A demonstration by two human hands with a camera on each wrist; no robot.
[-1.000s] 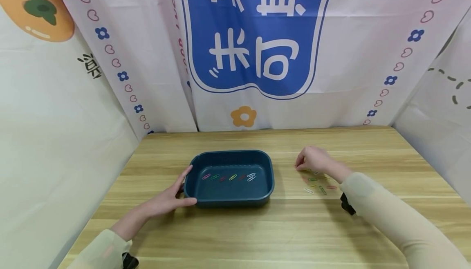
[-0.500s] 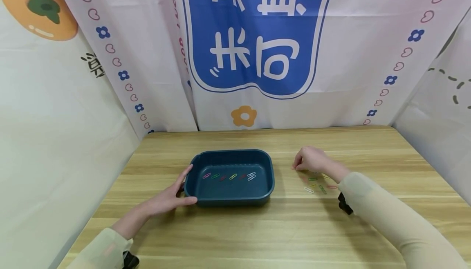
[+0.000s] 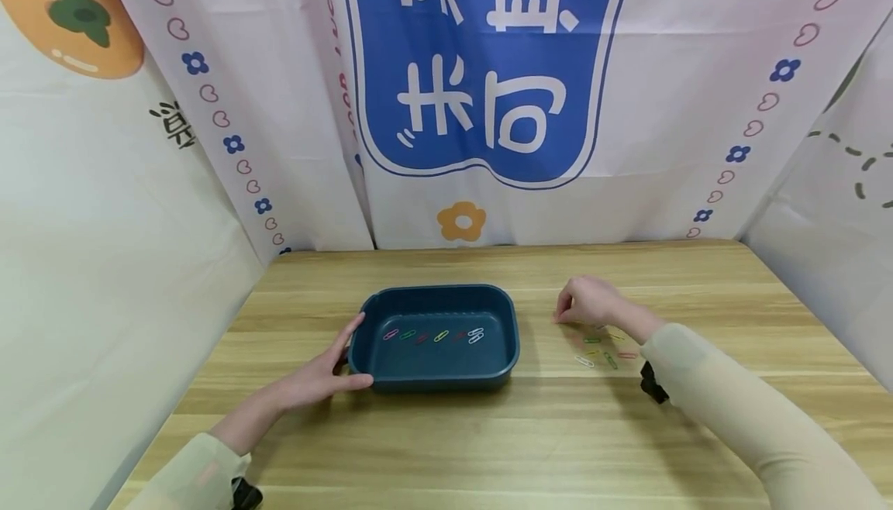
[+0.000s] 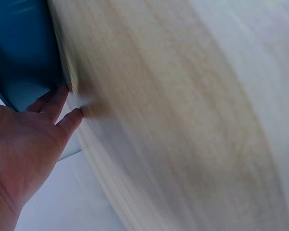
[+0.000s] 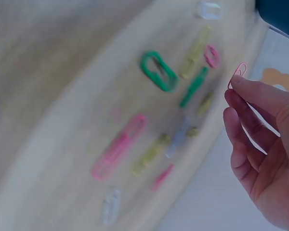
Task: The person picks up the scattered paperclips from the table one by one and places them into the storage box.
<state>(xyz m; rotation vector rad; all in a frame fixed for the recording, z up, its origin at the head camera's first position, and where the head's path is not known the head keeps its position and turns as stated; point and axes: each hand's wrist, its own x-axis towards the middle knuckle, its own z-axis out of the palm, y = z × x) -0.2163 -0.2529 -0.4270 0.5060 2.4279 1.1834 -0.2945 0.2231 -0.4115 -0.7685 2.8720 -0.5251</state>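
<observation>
Two bare hands work well apart from each other. The right hand [image 3: 591,301] pinches a pink paper clip [image 5: 237,73] between thumb and forefinger, its other fingers loosely bent. The left hand [image 3: 322,374] is spread, fingers and thumb extended, resting against one end of a dark blue tray [image 3: 432,384]; its thumb touches the near rim.

Just beside the right hand, on its near side, lie loose clips: a white clip [image 3: 584,361], a yellow clip [image 3: 594,352], two green clips [image 3: 611,360] and a pinkish-red clip [image 3: 626,355] closest to the cuff. More sit partly hidden behind that hand, too blurred in the right wrist view to count surely.

Between the hands, inside the tray, a row of seven clips [image 3: 441,335] runs outward from the left hand: pink, green, red, yellow, red, then two white ones side by side.

Pale sleeves [image 3: 760,425] cover both forearms, with a black device [image 3: 653,383] under the right cuff. Beneath both hands spreads a wood-grain surface [image 3: 446,448]. Beyond them hangs white cloth [image 3: 663,130] bearing a blue panel [image 3: 474,37] and an orange flower [image 3: 446,223].
</observation>
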